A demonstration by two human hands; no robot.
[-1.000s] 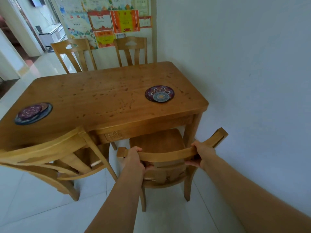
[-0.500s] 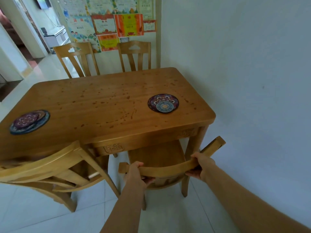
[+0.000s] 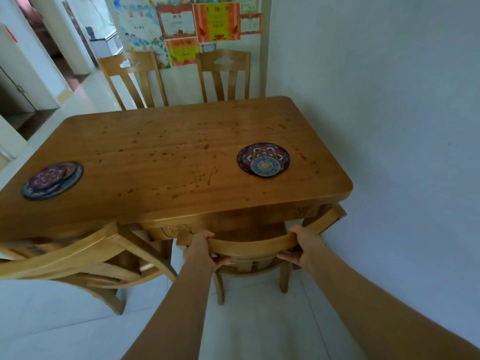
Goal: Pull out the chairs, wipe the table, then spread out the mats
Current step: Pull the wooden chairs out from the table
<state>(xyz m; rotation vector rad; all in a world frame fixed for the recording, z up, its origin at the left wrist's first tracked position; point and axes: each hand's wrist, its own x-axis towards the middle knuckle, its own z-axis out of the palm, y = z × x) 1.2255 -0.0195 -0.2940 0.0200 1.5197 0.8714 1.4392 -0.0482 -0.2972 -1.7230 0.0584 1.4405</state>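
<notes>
Two bare forearms reach forward from the bottom of the frame over a pale tiled floor to a wooden chair tucked at the near end of a dining table. The left hand curls over the chair's curved top rail near its left end, fingers wrapped round the wood; the right hand grips the same rail toward its right end, thumb under and fingers over. The chair's seat sits partly beneath the tabletop, close to the table's near right leg and just beside a white wall. To its left, a second wooden chair stands at an angle at the table's near left corner, its top rail tilted across the lower left of the view. On the tabletop, which is flecked with dark spots, a stack of round patterned mats lies near the right side, a smaller blue one on top of a larger dark one. Another stack of round mats lies near the left edge, well apart from the first. At the far end, two more wooden chairs stand side by side against the table. Behind them, colourful posters and certificates cover the back wall, and a doorway opens at far left.
</notes>
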